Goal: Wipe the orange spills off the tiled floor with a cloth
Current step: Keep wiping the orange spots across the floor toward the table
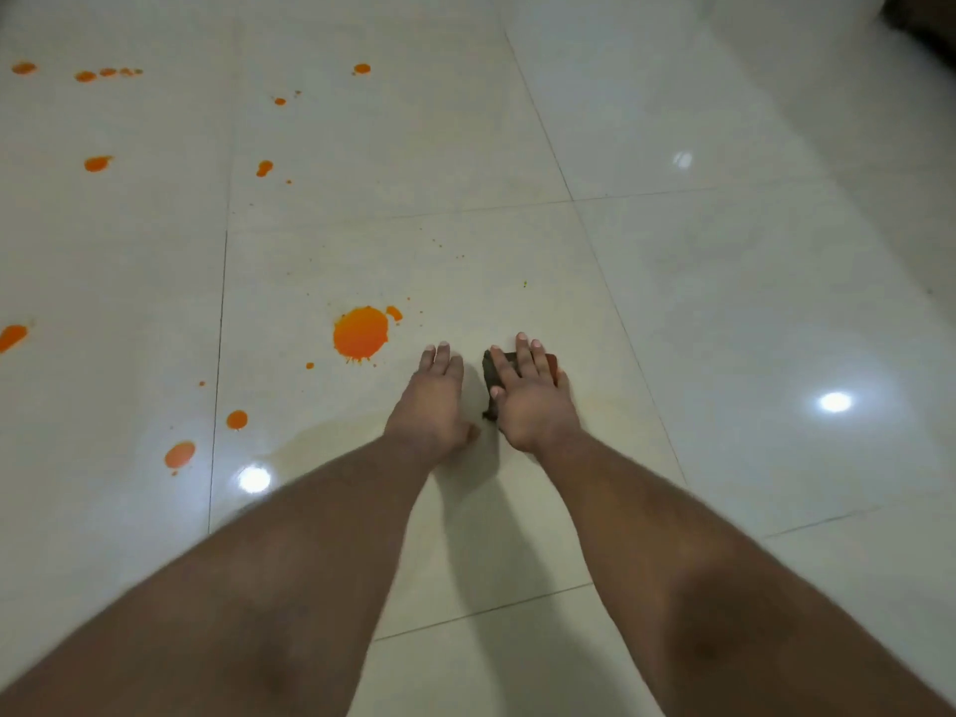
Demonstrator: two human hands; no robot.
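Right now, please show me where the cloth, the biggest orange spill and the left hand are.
cloth (488, 365): head view, dark left edge beside the fingers.
biggest orange spill (360, 332): head view, middle of the blot.
left hand (432, 401): head view, back of the hand.

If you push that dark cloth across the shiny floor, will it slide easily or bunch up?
The cloth looks soft and crumpled under the flat right hand, so it would probably flop if lifted. The tiled floor is glossy, so it likely slides easily when pressed. Its loose edge may bunch a bit on reaching the big orange spill.
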